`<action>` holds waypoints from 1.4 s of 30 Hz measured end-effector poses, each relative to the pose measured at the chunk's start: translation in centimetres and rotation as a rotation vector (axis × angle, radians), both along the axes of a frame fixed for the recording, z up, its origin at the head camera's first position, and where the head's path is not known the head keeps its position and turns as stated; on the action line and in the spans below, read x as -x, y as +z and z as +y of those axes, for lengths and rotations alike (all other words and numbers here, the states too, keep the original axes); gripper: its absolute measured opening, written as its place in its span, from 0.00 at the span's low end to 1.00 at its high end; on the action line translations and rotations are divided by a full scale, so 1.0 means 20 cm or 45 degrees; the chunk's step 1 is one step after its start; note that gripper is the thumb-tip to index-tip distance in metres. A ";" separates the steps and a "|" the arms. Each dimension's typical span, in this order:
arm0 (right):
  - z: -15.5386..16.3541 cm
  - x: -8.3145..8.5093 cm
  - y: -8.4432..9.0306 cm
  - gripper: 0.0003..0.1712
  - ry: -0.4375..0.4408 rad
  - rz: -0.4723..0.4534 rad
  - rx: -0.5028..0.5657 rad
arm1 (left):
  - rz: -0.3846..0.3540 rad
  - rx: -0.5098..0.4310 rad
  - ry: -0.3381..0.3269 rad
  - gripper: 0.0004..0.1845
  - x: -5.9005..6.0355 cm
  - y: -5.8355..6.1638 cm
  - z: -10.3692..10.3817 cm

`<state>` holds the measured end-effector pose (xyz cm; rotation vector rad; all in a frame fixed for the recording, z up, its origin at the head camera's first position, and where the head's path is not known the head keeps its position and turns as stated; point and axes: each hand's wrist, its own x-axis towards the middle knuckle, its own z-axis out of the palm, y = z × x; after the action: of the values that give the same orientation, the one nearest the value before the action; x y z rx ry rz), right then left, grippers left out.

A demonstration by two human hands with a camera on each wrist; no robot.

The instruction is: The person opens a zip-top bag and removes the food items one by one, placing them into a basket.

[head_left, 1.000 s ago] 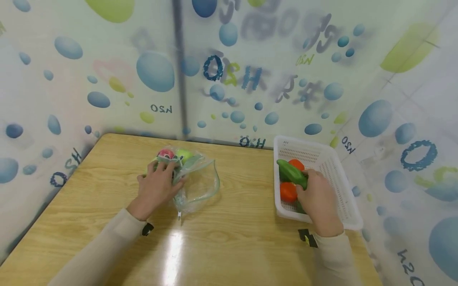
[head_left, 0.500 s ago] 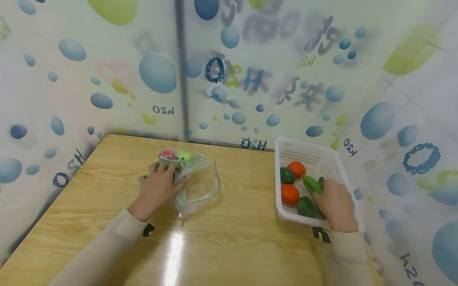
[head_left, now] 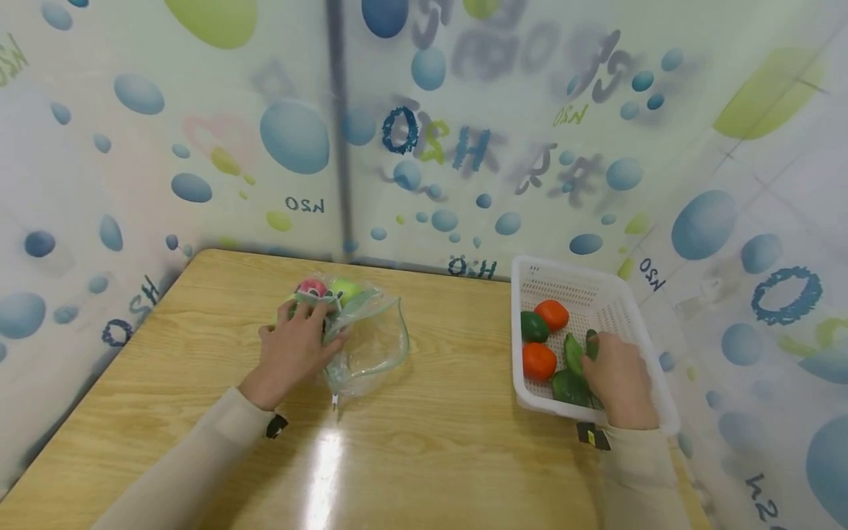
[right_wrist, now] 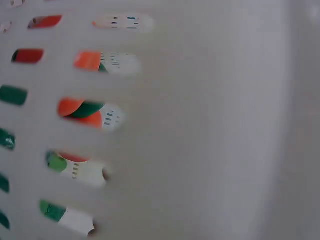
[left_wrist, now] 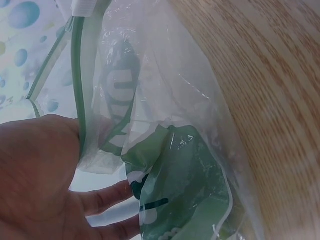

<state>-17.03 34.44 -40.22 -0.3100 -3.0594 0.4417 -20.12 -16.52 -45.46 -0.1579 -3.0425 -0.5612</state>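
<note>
Cucumber (head_left: 573, 353), green and toy-like, lies inside the white basket (head_left: 652, 368) at the table's right edge, between the orange tomatoes (head_left: 538, 361) and my right hand (head_left: 619, 379). I judge that hand's fingers are curled over the cucumber's end, though the head view does not show how firm the hold is, and the right wrist view shows only the basket wall (right_wrist: 200, 120). Left of the basket, my left hand (head_left: 294, 350) pinches the rim of the clear zip bag (head_left: 371, 338), which already holds a pink and a green piece.

Risks, as I judge them: the cucumber may catch on the basket's rim, or the limp bag mouth may sag closed.

Writing: the wall film beyond the basket reads "H2O" mirrored; lettering on the green packet (left_wrist: 185, 190) inside the bag is unreadable.
</note>
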 end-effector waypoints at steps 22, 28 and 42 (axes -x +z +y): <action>-0.41 -0.09 0.06 0.21 0.273 0.360 0.038 | 0.010 -0.014 0.017 0.34 -0.01 0.01 -0.01; -0.57 -0.10 0.00 0.19 0.461 0.519 0.051 | -0.001 -0.044 0.022 0.34 -0.02 0.00 -0.01; -1.06 -0.06 -0.05 0.21 1.010 0.522 0.220 | 0.036 -0.006 -0.004 0.41 0.01 0.02 -0.03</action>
<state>-15.81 13.30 -41.20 0.9043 -2.6100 0.6798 -20.39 -17.15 -45.15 -0.1686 -3.0142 -0.5615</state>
